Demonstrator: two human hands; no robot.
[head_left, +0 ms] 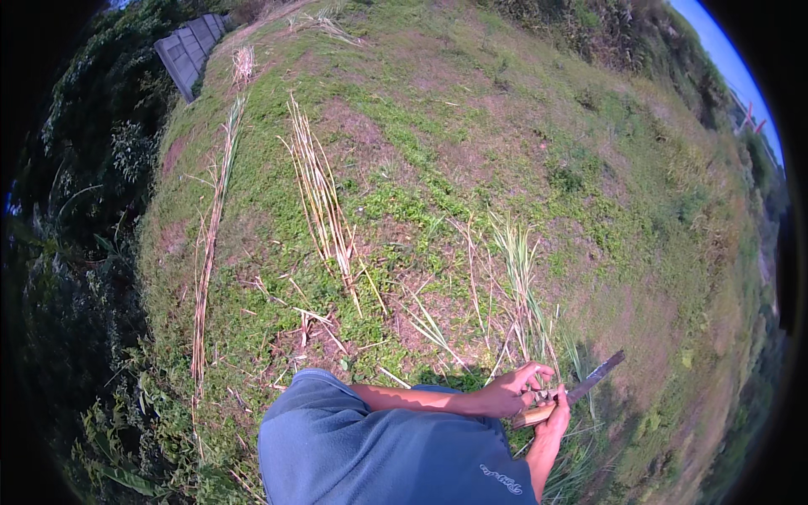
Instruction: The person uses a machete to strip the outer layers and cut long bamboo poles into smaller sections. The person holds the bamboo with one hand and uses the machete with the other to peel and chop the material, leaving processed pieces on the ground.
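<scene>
My right hand (551,423) is closed around the light wooden handle (533,417) of a large knife. Its dark blade (598,375) points out to the right and away from me. Right beside it, my left hand (510,395) has its fingers bent together near the base of the blade. Whatever the left fingers pinch, if anything, is too small to make out. Just beyond both hands lies a bunch of green, leafy stalks (520,282) on the grass. My knees in blue-grey cloth (370,446) are under the left forearm.
Further out lies a bundle of stripped tan stalks (320,189). A longer row of stalks (210,244) stretches along the left. Short cut scraps (316,324) litter the ground ahead of my knees. Dark bushes (93,194) border the left side, with a grey panel fence (192,52) behind.
</scene>
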